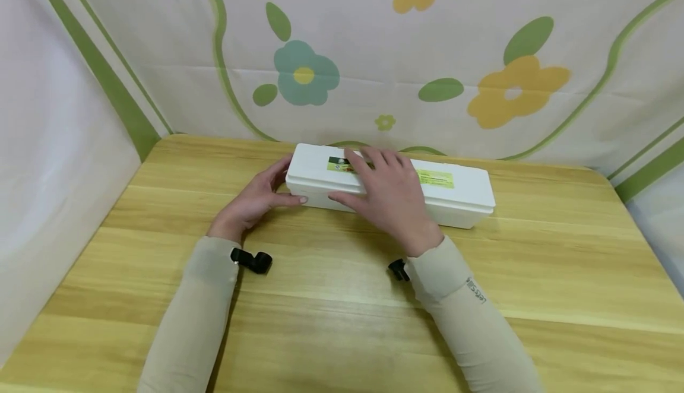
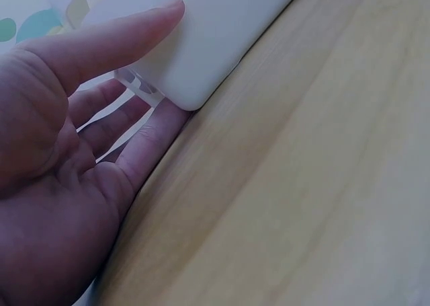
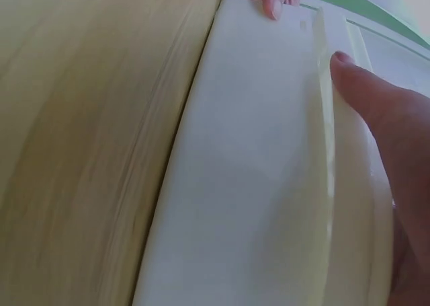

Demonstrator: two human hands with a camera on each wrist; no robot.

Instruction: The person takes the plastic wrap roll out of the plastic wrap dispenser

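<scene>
A long white plastic box (image 1: 454, 217) lies across the table near its back edge, its lid (image 1: 472, 188) on top. My left hand (image 1: 257, 197) holds the box's left end, thumb against the front face and the other fingers around the end. In the left wrist view some of those fingers go behind the box (image 2: 208, 44). Over the middle of the lid, my right hand (image 1: 392, 194) grips across it, fingers spread over the top and thumb at the front edge. The right wrist view shows that thumb (image 3: 369, 94) against the lid's rim.
Stickers with green and yellow print, one of them a yellow label (image 1: 437, 178), are on the lid. The wooden table (image 1: 331, 316) ends just behind the box, where a white curtain (image 1: 369, 66) with flowers hangs. More curtain stands at both sides.
</scene>
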